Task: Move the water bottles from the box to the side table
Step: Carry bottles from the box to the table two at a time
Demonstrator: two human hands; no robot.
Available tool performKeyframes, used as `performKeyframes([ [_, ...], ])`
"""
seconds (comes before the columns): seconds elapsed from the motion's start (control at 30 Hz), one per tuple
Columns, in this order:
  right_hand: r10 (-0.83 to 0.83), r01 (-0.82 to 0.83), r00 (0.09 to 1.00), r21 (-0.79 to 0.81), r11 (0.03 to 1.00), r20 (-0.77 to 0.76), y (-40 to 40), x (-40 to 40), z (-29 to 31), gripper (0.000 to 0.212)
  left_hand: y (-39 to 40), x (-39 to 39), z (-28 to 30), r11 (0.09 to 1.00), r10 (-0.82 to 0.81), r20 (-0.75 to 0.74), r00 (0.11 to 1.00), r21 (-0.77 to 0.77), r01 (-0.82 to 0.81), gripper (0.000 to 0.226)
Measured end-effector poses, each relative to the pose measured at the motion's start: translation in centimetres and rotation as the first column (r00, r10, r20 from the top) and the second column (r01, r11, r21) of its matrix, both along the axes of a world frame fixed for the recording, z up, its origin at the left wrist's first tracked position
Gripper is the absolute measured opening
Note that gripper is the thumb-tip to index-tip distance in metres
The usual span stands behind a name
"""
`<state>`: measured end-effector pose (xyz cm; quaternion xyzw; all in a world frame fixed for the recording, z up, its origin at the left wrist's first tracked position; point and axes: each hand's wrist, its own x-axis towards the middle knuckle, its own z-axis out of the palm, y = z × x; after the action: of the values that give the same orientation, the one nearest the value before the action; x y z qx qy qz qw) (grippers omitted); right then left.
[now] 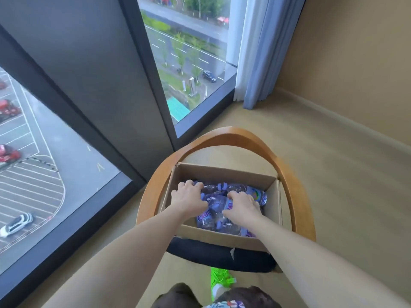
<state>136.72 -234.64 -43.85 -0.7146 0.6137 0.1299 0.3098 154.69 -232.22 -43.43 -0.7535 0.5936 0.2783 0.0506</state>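
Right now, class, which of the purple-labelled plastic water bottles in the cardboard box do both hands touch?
The middle purple-labelled plastic bottle, lying crosswise: the left hand and right hand both rest on it; others lie beside.

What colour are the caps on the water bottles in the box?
Purple, matching the labels; the caps of the water bottles show in the head view.

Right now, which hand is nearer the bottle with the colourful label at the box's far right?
Right. The right hand lies beside that bottle, nearly touching its label; the left hand is across the box, near its left wall.
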Motion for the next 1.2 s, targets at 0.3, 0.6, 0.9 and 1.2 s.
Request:
performKeyframes([
  [0.3,-0.032,0.034,0.999,0.177,0.984,-0.016,-3.2,1.4,-6.2,0.055,-4.7,1.4,-5.7,0.993,0.024,-0.062,0.998,0.118,-0.016,0.055],
  [0.6,-0.019,0.021,0.997,0.023,1.000,-0.080,-4.6,3.9,-14.3,0.073,-9.2,3.9,-14.4,0.991,-0.092,-0.072,0.993,0.089,0.098,0.074],
  [0.9,0.067,-0.080,0.966,-0.043,0.996,-0.248,-3.6,5.2,-19.1,0.094,-8.0,5.3,-20.3,0.972,-0.233,-0.061,0.971,0.004,0.234,0.099],
  [1.2,0.050,-0.089,0.965,-0.140,0.986,-0.258,-3.4,5.1,-20.3,0.091,-8.6,4.1,-21.5,0.960,-0.275,0.090,0.957,-0.030,0.279,0.075],
])
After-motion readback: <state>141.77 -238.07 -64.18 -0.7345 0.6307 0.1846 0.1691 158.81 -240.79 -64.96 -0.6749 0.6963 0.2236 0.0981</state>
